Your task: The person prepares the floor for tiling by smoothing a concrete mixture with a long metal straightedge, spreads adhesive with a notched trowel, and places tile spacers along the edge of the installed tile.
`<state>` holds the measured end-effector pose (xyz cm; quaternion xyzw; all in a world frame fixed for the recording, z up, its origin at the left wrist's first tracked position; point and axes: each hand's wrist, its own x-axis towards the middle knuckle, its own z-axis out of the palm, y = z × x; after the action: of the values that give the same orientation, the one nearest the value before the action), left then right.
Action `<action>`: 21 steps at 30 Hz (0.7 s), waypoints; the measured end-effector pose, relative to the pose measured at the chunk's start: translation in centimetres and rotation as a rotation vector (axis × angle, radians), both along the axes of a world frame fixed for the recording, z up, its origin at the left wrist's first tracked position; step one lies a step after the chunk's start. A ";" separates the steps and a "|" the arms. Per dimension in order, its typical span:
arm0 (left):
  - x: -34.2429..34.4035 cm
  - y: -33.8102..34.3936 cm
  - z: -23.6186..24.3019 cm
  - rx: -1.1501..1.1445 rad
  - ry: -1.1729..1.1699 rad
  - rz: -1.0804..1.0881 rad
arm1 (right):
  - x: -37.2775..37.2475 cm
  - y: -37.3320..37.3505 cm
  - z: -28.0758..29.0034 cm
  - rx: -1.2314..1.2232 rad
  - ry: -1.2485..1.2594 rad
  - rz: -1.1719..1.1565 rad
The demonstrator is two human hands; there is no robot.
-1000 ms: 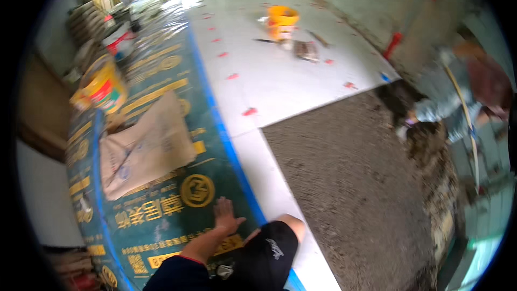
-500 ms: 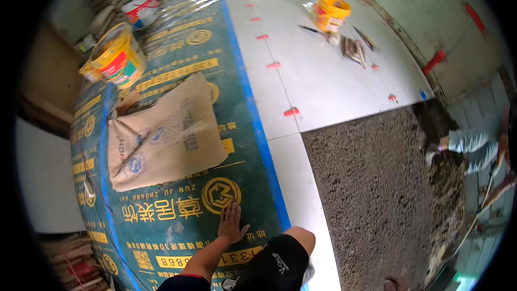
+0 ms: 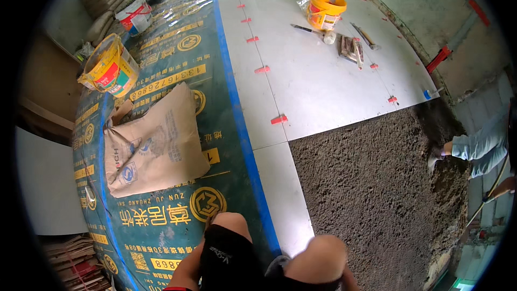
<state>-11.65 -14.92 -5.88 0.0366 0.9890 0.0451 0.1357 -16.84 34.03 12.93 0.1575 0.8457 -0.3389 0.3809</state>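
Showing only partly behind the left knee [image 3: 233, 224], the left hand [image 3: 207, 224] has fingers whose grip I cannot tell; the right hand is hidden. The green floor sheet [image 3: 229, 129] lies about the left hand, long axis near to far; rightward, nearer the right arm [image 3: 350, 282], spreads the brown mortar bed [image 3: 371, 183].

The floor tiles [image 3: 334, 81] are smooth and glossy, the mortar [image 3: 371, 178] matt, coarse and grainy. The sack [image 3: 156, 148] is creased matt paper, the floor sheet [image 3: 229, 124] shiny toward its far end, the bucket [image 3: 323, 13] smooth plastic, the shorts [image 3: 226, 264] cloth.
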 end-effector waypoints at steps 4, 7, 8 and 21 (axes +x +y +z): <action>-3.0 0.5 4.5 0.117 -0.146 0.243 | -5.3 -0.5 0.4 -0.056 -0.104 0.187; -6.8 -0.2 8.3 0.245 -0.177 0.483 | -9.7 -0.1 0.0 -0.043 0.001 0.146; -8.4 -0.7 10.0 0.296 -0.160 0.555 | -11.6 -0.1 -0.2 -0.035 0.061 0.132; -44.9 -6.5 21.8 0.543 0.269 0.279 | -49.4 -14.1 -10.6 0.328 0.344 0.216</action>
<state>-56.50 -21.40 15.89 -0.0585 0.9454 0.3202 -0.0182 -66.24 19.95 2.37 0.0662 0.9536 -0.1763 0.2349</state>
